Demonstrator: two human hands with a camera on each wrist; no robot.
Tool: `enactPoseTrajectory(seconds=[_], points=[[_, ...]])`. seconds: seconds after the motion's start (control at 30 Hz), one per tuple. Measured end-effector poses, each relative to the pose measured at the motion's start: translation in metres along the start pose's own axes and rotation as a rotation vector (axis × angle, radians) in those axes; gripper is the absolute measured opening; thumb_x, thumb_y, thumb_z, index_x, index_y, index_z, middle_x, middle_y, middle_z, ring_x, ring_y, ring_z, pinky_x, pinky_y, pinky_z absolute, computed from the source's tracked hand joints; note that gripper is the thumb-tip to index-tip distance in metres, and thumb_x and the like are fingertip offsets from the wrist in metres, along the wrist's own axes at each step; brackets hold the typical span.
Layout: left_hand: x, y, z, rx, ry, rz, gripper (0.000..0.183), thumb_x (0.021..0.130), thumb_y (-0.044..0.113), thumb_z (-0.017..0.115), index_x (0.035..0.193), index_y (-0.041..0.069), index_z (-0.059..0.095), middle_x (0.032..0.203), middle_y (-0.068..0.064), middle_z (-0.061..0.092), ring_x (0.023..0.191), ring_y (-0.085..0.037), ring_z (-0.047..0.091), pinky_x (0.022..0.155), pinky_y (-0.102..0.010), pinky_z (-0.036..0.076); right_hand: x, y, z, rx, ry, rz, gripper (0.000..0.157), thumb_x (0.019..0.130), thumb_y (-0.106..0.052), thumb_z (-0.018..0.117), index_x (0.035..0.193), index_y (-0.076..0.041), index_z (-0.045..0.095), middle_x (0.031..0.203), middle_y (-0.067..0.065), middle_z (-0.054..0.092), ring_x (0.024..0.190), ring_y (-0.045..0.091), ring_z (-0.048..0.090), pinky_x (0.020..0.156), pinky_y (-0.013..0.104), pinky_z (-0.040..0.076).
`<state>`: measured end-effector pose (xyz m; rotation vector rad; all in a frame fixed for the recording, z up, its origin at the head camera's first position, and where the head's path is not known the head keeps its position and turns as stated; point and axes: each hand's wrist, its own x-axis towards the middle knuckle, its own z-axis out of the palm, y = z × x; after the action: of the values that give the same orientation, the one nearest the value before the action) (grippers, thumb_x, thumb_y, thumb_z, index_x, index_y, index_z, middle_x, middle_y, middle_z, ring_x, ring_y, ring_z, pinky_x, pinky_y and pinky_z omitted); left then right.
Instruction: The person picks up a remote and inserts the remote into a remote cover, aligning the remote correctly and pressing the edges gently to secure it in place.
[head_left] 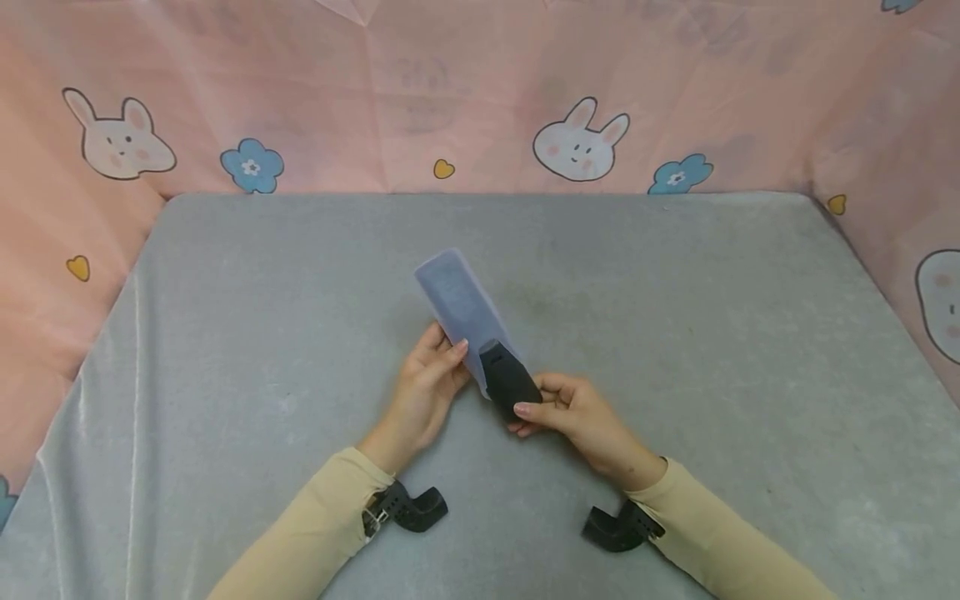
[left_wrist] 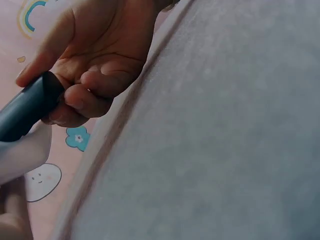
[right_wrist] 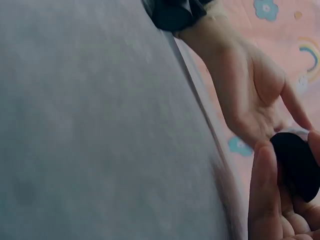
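Sleeves: tan, at 7 and 4 o'clock, with a black band on each wrist.
Right hand: closed in a pinch on the black thing, thumb on top, fingers under.
Black thing: off the surface, between the hands, over the case's 5 o'clock end. I can't tell if it is in the case or just on it.
Left hand: at 9 o'clock from the black thing, pinching the case's side.
Case: see-through, long, pointing to 11 o'clock.
Good holding: I'd pinch softly, line both things up and go slow. The case looks thin and could bend.
Surface: gray, soft-looking, with folds at 8 o'clock.
Pink cloth: goes round from 9 past 12 to 3 o'clock, with bunnies, blue flowers and yellow hearts.
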<state>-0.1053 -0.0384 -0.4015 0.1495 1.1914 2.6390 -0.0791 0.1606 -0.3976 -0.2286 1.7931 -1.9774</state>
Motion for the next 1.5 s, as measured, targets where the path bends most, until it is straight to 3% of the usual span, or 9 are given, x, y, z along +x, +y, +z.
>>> enactPoseTrajectory(seconds=[0.17, 0.3, 0.5, 0.67, 0.87, 1.03, 1.13, 1.3, 1.5], points=[[-0.0021, -0.0013, 0.003, 0.048, -0.01, -0.043, 0.056, 0.095, -0.005, 0.04, 0.147, 0.008, 0.025, 0.116, -0.004, 0.059, 0.1, -0.014, 0.059, 0.087, -0.032, 0.049, -0.001, 0.0012, 0.0059, -0.025, 0.004, 0.021, 0.028, 0.087, -0.003, 0.066, 0.101, 0.018, 0.055, 0.08, 0.012, 0.068, 0.074, 0.018, 0.068, 0.071, 0.033, 0.056], [-0.0027, -0.0008, 0.0035, 0.02, -0.009, -0.063, 0.056, 0.096, -0.005, 0.038, 0.148, 0.01, 0.021, 0.116, -0.006, 0.057, 0.098, -0.015, 0.061, 0.082, -0.031, 0.052, -0.0023, 0.0003, 0.0066, -0.034, -0.018, 0.01, 0.025, 0.089, -0.007, 0.064, 0.1, 0.014, 0.056, 0.081, 0.01, 0.068, 0.074, 0.018, 0.068, 0.072, 0.035, 0.056], [-0.004, 0.0012, 0.0031, -0.153, -0.065, -0.134, 0.048, 0.099, -0.002, 0.028, 0.146, 0.002, 0.02, 0.115, -0.005, 0.058, 0.098, -0.016, 0.062, 0.079, -0.031, 0.053, -0.0032, 0.0002, 0.0029, 0.067, -0.062, -0.126, 0.02, 0.1, -0.012, 0.044, 0.102, -0.002, 0.061, 0.089, 0.004, 0.066, 0.078, 0.016, 0.066, 0.071, 0.033, 0.055], [-0.0088, -0.0007, 0.0061, -0.242, -0.172, -0.238, 0.042, 0.1, 0.001, 0.021, 0.142, -0.002, 0.021, 0.11, -0.005, 0.061, 0.099, -0.015, 0.061, 0.081, -0.03, 0.052, -0.0034, 0.0004, 0.0013, 0.077, 0.007, -0.237, 0.018, 0.096, -0.002, 0.047, 0.097, -0.011, 0.062, 0.084, -0.003, 0.065, 0.075, 0.007, 0.06, 0.067, 0.023, 0.052], [-0.0094, -0.0021, 0.0077, -0.25, -0.165, -0.226, 0.044, 0.1, 0.001, 0.02, 0.144, -0.001, 0.02, 0.114, -0.007, 0.06, 0.103, -0.017, 0.06, 0.084, -0.032, 0.051, -0.0049, -0.0032, 0.0041, 0.051, 0.121, -0.326, 0.023, 0.09, 0.008, 0.05, 0.092, -0.011, 0.061, 0.077, -0.003, 0.062, 0.07, 0.008, 0.058, 0.064, 0.023, 0.051], [-0.0083, -0.0019, 0.0043, -0.278, -0.157, -0.196, 0.036, 0.1, 0.001, 0.021, 0.133, 0.006, 0.035, 0.115, -0.006, 0.061, 0.101, -0.016, 0.061, 0.085, -0.031, 0.05, -0.0064, -0.0048, 0.0051, 0.07, 0.101, -0.359, 0.014, 0.088, 0.008, 0.056, 0.089, -0.005, 0.06, 0.077, -0.002, 0.061, 0.07, 0.007, 0.057, 0.064, 0.022, 0.051], [-0.0081, -0.0018, 0.0039, -0.263, -0.153, -0.197, 0.036, 0.099, -0.001, 0.023, 0.132, 0.005, 0.035, 0.114, -0.005, 0.06, 0.1, -0.015, 0.06, 0.085, -0.029, 0.05, -0.0066, -0.0043, 0.0056, 0.059, 0.112, -0.339, 0.007, 0.087, 0.005, 0.061, 0.088, -0.001, 0.059, 0.077, -0.002, 0.061, 0.07, 0.007, 0.057, 0.064, 0.021, 0.051], [-0.0082, -0.0015, 0.0038, -0.212, -0.155, -0.228, 0.043, 0.096, -0.003, 0.025, 0.138, 0.001, 0.026, 0.114, -0.005, 0.056, 0.104, -0.016, 0.058, 0.089, -0.031, 0.049, -0.0059, -0.0022, 0.0052, 0.024, 0.144, -0.323, 0.014, 0.087, 0.008, 0.059, 0.086, -0.006, 0.061, 0.075, -0.002, 0.06, 0.068, 0.007, 0.056, 0.062, 0.021, 0.05], [-0.0077, -0.0024, 0.0026, -0.156, -0.183, -0.319, 0.04, 0.096, -0.001, 0.03, 0.136, 0.005, 0.029, 0.113, -0.009, 0.061, 0.107, -0.02, 0.058, 0.09, -0.036, 0.047, -0.0058, 0.0, 0.0038, 0.009, 0.143, -0.33, 0.017, 0.088, 0.005, 0.06, 0.087, -0.012, 0.063, 0.077, -0.003, 0.061, 0.069, 0.009, 0.058, 0.063, 0.025, 0.053]])
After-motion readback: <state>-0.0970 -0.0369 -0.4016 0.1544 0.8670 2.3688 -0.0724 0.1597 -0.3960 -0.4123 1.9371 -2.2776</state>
